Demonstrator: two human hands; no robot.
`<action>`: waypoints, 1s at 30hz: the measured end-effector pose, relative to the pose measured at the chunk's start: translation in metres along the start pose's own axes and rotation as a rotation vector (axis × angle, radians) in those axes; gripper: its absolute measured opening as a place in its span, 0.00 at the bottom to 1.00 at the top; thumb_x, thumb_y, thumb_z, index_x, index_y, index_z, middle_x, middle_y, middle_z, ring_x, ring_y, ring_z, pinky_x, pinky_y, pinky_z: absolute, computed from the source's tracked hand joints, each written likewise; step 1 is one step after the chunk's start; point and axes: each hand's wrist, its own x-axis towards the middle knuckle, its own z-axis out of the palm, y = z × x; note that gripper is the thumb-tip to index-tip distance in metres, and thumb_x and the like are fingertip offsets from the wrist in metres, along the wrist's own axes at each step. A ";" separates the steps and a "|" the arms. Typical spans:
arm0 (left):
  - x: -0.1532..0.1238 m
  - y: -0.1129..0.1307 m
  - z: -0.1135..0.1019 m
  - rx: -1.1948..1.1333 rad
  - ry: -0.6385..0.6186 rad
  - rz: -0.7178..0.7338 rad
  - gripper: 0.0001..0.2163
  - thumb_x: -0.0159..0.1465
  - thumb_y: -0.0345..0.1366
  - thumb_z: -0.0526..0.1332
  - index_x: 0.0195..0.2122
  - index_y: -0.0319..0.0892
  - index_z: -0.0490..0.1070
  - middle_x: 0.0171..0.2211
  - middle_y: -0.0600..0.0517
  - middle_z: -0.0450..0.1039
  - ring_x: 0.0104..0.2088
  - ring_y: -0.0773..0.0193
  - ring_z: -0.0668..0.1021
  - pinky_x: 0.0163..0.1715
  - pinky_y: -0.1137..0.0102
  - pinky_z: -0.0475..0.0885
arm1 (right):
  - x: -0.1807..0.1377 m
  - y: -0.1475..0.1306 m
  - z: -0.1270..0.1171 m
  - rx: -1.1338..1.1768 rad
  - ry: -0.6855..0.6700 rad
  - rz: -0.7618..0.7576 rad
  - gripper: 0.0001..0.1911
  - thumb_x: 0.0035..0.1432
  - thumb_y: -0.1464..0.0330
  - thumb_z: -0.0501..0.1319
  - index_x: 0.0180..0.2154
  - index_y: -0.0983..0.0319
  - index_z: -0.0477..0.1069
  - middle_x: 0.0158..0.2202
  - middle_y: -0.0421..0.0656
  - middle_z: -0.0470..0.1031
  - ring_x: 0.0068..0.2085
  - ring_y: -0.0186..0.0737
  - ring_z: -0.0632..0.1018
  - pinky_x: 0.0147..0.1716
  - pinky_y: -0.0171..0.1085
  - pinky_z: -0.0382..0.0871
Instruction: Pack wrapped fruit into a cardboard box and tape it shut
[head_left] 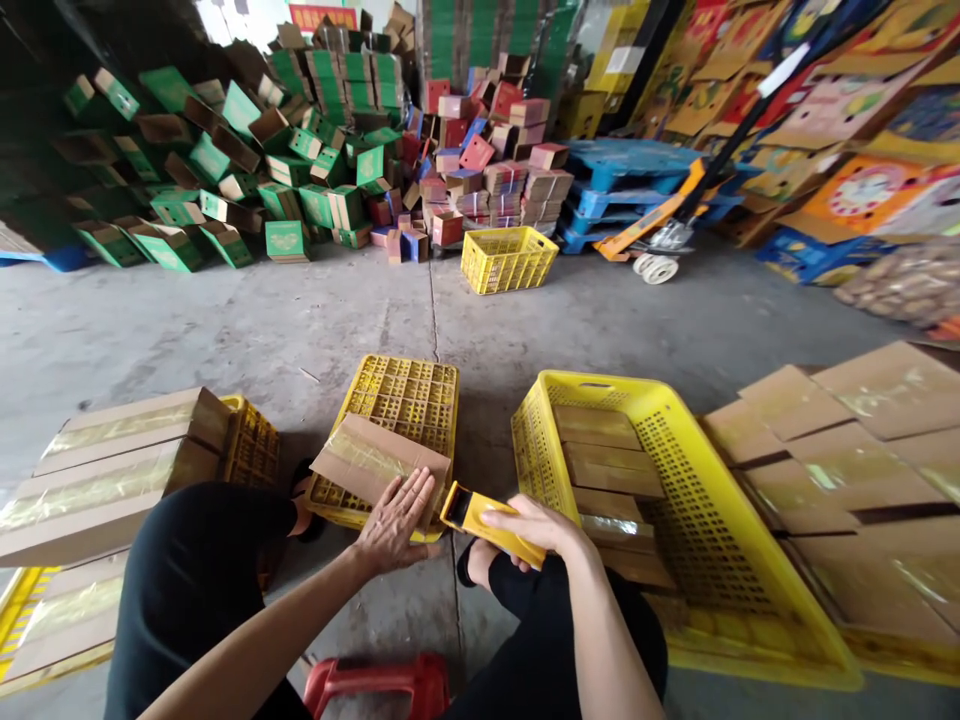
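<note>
Bare concrete floor surrounds an upturned yellow plastic crate (411, 400) where the left hand (394, 520) presses flat on a taped brown cardboard piece (375, 462), the right hand (534, 525) clamps a yellow tape dispenser (489, 522), and taped sheets fill the big yellow basket (712, 560).

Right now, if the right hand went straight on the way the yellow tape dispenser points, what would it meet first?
Probably the flat cardboard piece on the upturned yellow crate, just beside the left hand. The right hand aims the tape dispenser up-left at it; depth is unclear.
</note>
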 end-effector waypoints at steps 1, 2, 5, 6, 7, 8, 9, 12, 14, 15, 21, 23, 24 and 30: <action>0.002 0.005 0.003 0.012 0.038 -0.072 0.51 0.71 0.67 0.50 0.80 0.38 0.26 0.78 0.34 0.48 0.76 0.41 0.59 0.72 0.51 0.56 | -0.001 0.000 -0.001 0.000 -0.001 -0.002 0.20 0.72 0.50 0.60 0.43 0.61 0.71 0.23 0.40 0.79 0.25 0.41 0.82 0.23 0.33 0.73; 0.004 0.011 0.007 0.026 0.077 -0.152 0.51 0.71 0.66 0.51 0.80 0.37 0.25 0.78 0.33 0.48 0.76 0.40 0.58 0.72 0.50 0.57 | -0.003 0.000 -0.002 -0.003 -0.008 -0.006 0.20 0.72 0.50 0.60 0.43 0.61 0.71 0.23 0.40 0.79 0.26 0.41 0.82 0.24 0.33 0.74; 0.011 0.026 0.016 0.065 0.154 -0.366 0.52 0.71 0.63 0.55 0.79 0.36 0.24 0.78 0.31 0.48 0.77 0.35 0.56 0.71 0.42 0.56 | -0.009 -0.004 -0.005 -0.016 -0.034 -0.022 0.20 0.72 0.50 0.60 0.40 0.61 0.72 0.24 0.42 0.80 0.27 0.42 0.83 0.26 0.33 0.75; 0.013 0.030 0.018 0.073 0.164 -0.412 0.52 0.71 0.61 0.56 0.79 0.36 0.23 0.78 0.31 0.48 0.77 0.33 0.55 0.71 0.40 0.55 | -0.012 -0.005 -0.005 -0.015 -0.034 -0.021 0.20 0.72 0.50 0.60 0.40 0.61 0.73 0.24 0.42 0.80 0.27 0.43 0.83 0.26 0.34 0.75; 0.014 0.034 0.020 0.077 0.170 -0.444 0.51 0.71 0.59 0.57 0.79 0.36 0.23 0.78 0.31 0.48 0.77 0.32 0.54 0.71 0.38 0.54 | -0.014 -0.007 -0.006 -0.011 -0.028 -0.014 0.19 0.72 0.51 0.60 0.40 0.61 0.73 0.24 0.42 0.80 0.27 0.43 0.83 0.27 0.34 0.76; 0.015 0.036 0.021 0.076 0.174 -0.465 0.51 0.71 0.57 0.58 0.79 0.37 0.24 0.78 0.32 0.47 0.77 0.31 0.52 0.70 0.37 0.54 | -0.016 -0.008 -0.006 -0.003 -0.023 -0.009 0.19 0.71 0.51 0.60 0.41 0.60 0.73 0.25 0.43 0.81 0.27 0.43 0.84 0.27 0.34 0.76; 0.016 0.038 0.022 0.072 0.178 -0.477 0.50 0.71 0.55 0.58 0.79 0.38 0.24 0.78 0.33 0.47 0.77 0.31 0.52 0.70 0.37 0.54 | -0.018 -0.009 -0.007 0.006 -0.017 -0.006 0.19 0.71 0.51 0.61 0.41 0.60 0.73 0.25 0.43 0.81 0.28 0.44 0.84 0.27 0.34 0.76; 0.016 0.041 0.023 0.051 0.187 -0.493 0.48 0.72 0.50 0.57 0.80 0.40 0.24 0.79 0.35 0.44 0.78 0.32 0.50 0.70 0.37 0.55 | -0.022 -0.010 -0.006 0.018 -0.013 -0.017 0.20 0.69 0.49 0.62 0.42 0.60 0.74 0.28 0.45 0.83 0.29 0.43 0.84 0.27 0.34 0.76; 0.017 0.041 0.024 0.038 0.186 -0.502 0.47 0.72 0.47 0.56 0.79 0.40 0.23 0.79 0.36 0.43 0.78 0.33 0.49 0.70 0.36 0.55 | -0.023 -0.009 -0.006 0.002 -0.023 -0.046 0.23 0.67 0.47 0.62 0.42 0.61 0.75 0.30 0.46 0.84 0.29 0.44 0.85 0.26 0.33 0.75; 0.017 0.042 0.024 0.035 0.182 -0.508 0.46 0.72 0.46 0.56 0.79 0.40 0.23 0.79 0.36 0.43 0.78 0.33 0.48 0.70 0.36 0.56 | -0.022 -0.008 -0.006 -0.009 -0.030 -0.065 0.25 0.67 0.46 0.62 0.43 0.62 0.76 0.30 0.47 0.84 0.29 0.44 0.85 0.26 0.33 0.75; 0.019 0.044 0.023 0.014 0.074 -0.555 0.46 0.70 0.42 0.57 0.80 0.37 0.25 0.80 0.37 0.41 0.78 0.33 0.46 0.72 0.37 0.53 | -0.013 -0.001 -0.008 -0.036 -0.055 -0.058 0.24 0.70 0.48 0.58 0.44 0.62 0.75 0.30 0.47 0.83 0.30 0.45 0.85 0.26 0.35 0.76; 0.019 0.044 0.023 -0.001 0.094 -0.545 0.46 0.71 0.42 0.57 0.80 0.37 0.26 0.80 0.37 0.40 0.78 0.32 0.47 0.71 0.36 0.53 | -0.008 0.001 -0.008 -0.033 -0.057 -0.026 0.22 0.71 0.48 0.58 0.42 0.61 0.74 0.27 0.45 0.82 0.29 0.44 0.85 0.27 0.35 0.76; 0.018 0.044 0.023 -0.005 0.120 -0.533 0.46 0.71 0.42 0.56 0.80 0.38 0.25 0.80 0.37 0.40 0.78 0.32 0.47 0.71 0.35 0.54 | -0.005 0.001 -0.007 -0.031 -0.059 -0.016 0.21 0.71 0.49 0.58 0.42 0.60 0.74 0.26 0.44 0.81 0.28 0.44 0.84 0.27 0.35 0.77; 0.019 0.044 0.023 0.024 0.152 -0.517 0.47 0.72 0.47 0.58 0.80 0.38 0.25 0.79 0.35 0.43 0.78 0.33 0.49 0.71 0.38 0.55 | 0.014 -0.012 -0.004 -0.018 -0.046 0.058 0.21 0.68 0.48 0.64 0.38 0.60 0.69 0.21 0.41 0.77 0.23 0.42 0.80 0.22 0.34 0.73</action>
